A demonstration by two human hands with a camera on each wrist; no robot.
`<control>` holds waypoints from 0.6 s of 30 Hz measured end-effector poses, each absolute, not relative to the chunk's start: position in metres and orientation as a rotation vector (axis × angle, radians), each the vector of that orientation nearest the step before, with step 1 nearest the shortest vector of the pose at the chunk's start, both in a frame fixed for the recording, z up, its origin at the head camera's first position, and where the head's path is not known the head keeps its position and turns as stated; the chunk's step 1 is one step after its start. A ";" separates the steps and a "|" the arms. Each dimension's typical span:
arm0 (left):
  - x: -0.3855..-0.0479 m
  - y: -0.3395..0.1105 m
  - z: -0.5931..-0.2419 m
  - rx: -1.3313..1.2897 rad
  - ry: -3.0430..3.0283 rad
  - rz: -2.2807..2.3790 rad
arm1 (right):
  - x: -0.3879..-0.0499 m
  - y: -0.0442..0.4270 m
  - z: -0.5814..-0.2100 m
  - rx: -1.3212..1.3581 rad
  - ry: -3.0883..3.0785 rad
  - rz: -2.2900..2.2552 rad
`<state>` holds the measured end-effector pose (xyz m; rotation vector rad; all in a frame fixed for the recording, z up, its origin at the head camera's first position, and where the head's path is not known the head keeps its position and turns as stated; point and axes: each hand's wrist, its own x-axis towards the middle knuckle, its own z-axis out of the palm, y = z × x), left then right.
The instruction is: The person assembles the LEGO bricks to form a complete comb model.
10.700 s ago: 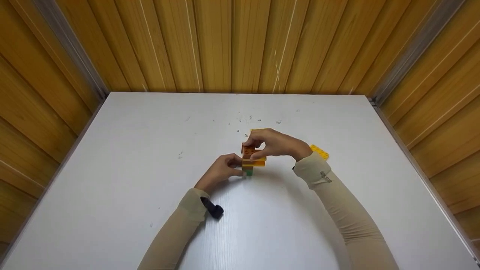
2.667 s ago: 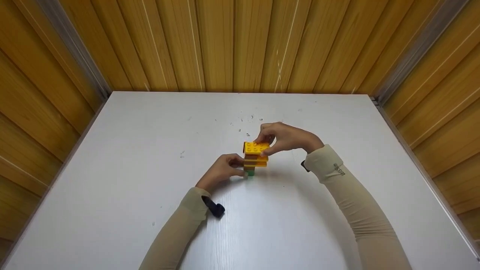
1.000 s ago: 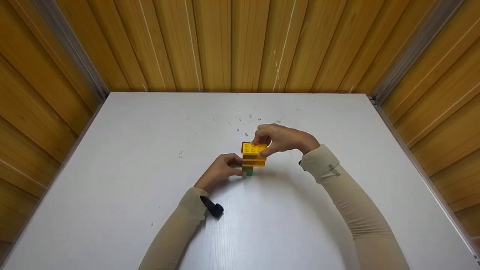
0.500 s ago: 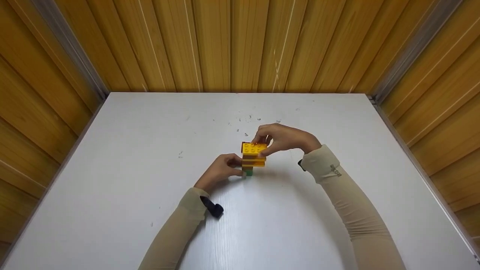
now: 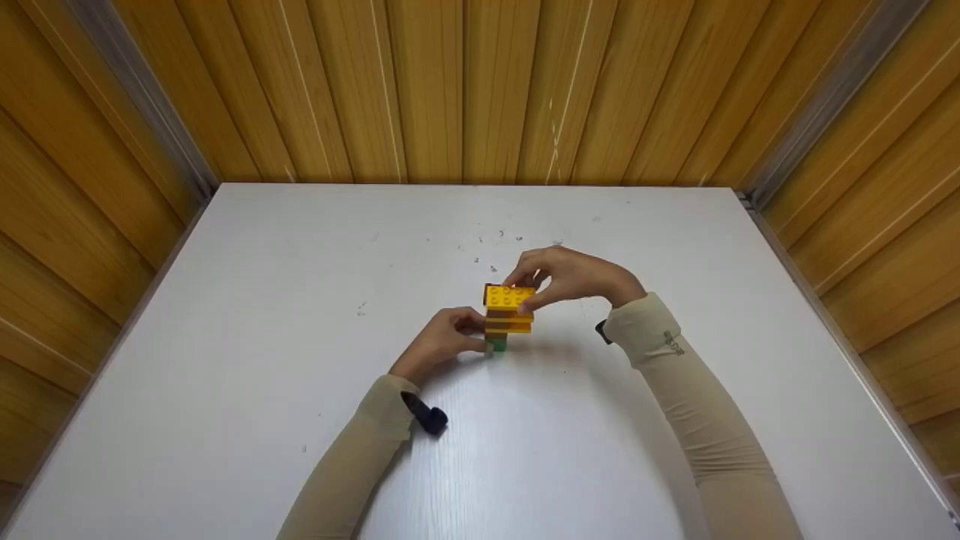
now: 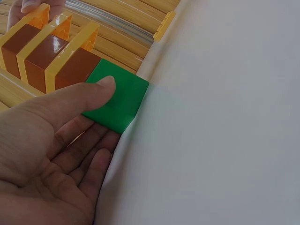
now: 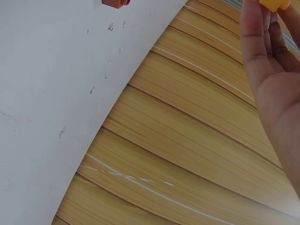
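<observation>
Pinching is what both of mine do: my left grip (image 6: pixel 49 159) has its thumb on one face of the green block (image 6: pixel 127 104) and fingers behind, while my right grip (image 5: pixel 564 276) holds the top yellow plate (image 5: pixel 504 297) by opposite edges. This stack stands upright on the white counter (image 5: pixel 300 262), green at its foot, brown blocks (image 6: pixel 77 65) and yellow plates alternating above, the plates jutting toward my right.

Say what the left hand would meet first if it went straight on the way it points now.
Likely the green block at the bottom of the stack; the left hand touches it, so there seems no gap to cross.
</observation>
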<state>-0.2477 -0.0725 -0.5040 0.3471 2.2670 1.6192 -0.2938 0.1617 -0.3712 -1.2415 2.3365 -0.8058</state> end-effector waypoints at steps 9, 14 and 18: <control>-0.249 -0.072 -0.505 0.368 2.279 1.611 | -0.301 0.166 -0.380 -1.222 2.323 -1.021; -0.249 -0.072 -0.504 0.343 2.274 1.600 | -0.309 0.168 -0.390 -1.114 2.340 -1.176; -0.249 -0.072 -0.504 0.327 2.276 1.593 | -0.317 0.168 -0.400 -1.030 2.364 -1.222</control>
